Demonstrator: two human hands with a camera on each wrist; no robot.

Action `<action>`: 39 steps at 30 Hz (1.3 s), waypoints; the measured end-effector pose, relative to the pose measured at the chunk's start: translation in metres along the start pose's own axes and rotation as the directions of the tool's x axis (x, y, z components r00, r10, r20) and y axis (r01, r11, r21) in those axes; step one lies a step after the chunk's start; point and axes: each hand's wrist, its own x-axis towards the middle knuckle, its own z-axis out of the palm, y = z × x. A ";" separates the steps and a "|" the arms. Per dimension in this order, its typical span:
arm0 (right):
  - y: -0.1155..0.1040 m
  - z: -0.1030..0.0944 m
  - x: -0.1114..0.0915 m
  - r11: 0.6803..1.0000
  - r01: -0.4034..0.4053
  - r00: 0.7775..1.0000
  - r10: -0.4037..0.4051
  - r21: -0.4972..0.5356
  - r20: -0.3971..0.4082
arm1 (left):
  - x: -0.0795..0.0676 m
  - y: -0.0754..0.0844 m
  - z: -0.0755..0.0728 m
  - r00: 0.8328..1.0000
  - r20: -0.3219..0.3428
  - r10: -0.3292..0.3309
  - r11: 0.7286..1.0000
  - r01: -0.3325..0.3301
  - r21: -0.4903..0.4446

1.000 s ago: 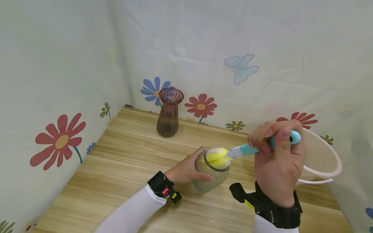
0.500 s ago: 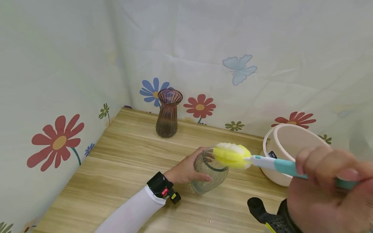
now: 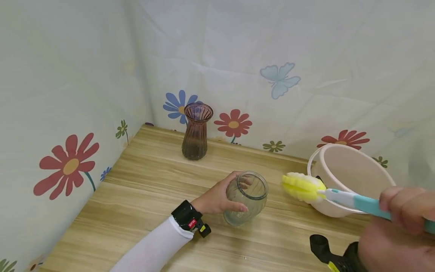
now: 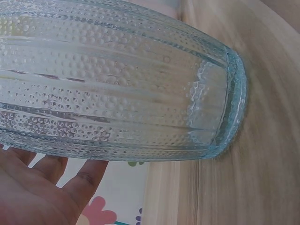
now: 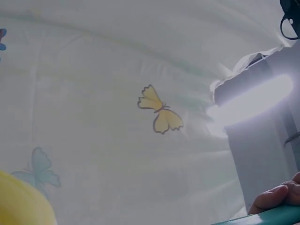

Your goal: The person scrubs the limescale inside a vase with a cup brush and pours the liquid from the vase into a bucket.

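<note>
A clear ribbed glass jar [image 3: 246,200] leans to the right on the wooden table, its mouth facing up. My left hand [image 3: 219,196] grips it round the side, thumb in front and fingers behind. In the left wrist view the dimpled glass of the jar [image 4: 122,84] fills much of the picture, with fingers against it. At the right edge of the head view, my right hand [image 3: 404,223] grips the turquoise handle of a bottle brush. The yellow and white sponge head of the bottle brush [image 3: 302,187] is outside the jar, in front of the bucket.
A purple ribbed glass vase [image 3: 196,136] stands near the table's back edge. A pale pink bucket [image 3: 326,204] with a white handle stands at the right, partly behind the brush. Flower-printed curtains [image 3: 217,49] enclose the table [image 3: 153,173].
The bottle brush has come out of the jar and moved right with my right hand, which is now partly out of frame. My left hand and the jar stay put.
</note>
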 end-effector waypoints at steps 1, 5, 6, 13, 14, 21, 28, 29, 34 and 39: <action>0.000 0.000 -0.001 0.999 -0.044 0.999 0.044 0.010 0.000 | 0.000 0.000 0.000 1.000 0.001 0.001 1.000 -0.001 -0.004; 0.002 -0.006 -0.003 0.982 -0.182 0.983 0.182 0.043 -0.004 | 0.000 0.001 0.000 1.000 0.005 0.001 1.000 -0.001 -0.019; 0.003 -0.010 -0.004 0.981 -0.191 0.981 0.192 0.020 -0.004 | 0.000 0.001 -0.001 1.000 0.006 0.000 1.000 0.000 -0.021; 0.017 -0.041 -0.004 0.964 -0.243 0.970 0.239 -0.105 -0.043 | -0.001 0.004 0.000 1.000 0.005 -0.004 1.000 0.004 0.007; 0.018 -0.046 -0.005 0.959 -0.264 0.964 0.261 -0.099 -0.039 | -0.001 0.004 0.000 1.000 0.006 -0.004 1.000 0.003 0.007; 0.034 -0.066 -0.013 0.928 -0.276 0.961 0.276 -0.250 -0.035 | -0.001 0.002 0.001 1.000 0.010 0.000 1.000 0.000 0.000; 0.059 -0.081 -0.019 0.907 -0.212 0.976 0.214 -0.363 -0.034 | -0.001 0.001 0.000 1.000 0.007 -0.001 1.000 0.001 -0.009; 0.062 -0.083 -0.020 0.904 -0.204 0.978 0.204 -0.377 -0.041 | -0.001 0.001 0.001 1.000 0.008 0.000 1.000 0.000 -0.010; 0.075 -0.094 -0.023 0.901 -0.181 0.983 0.159 -0.394 -0.088 | 0.000 0.000 0.000 1.000 0.012 -0.005 1.000 0.005 -0.020; 0.086 -0.105 -0.027 0.911 -0.142 0.989 0.113 -0.388 -0.096 | 0.000 -0.001 0.000 1.000 0.016 -0.004 0.999 0.004 -0.033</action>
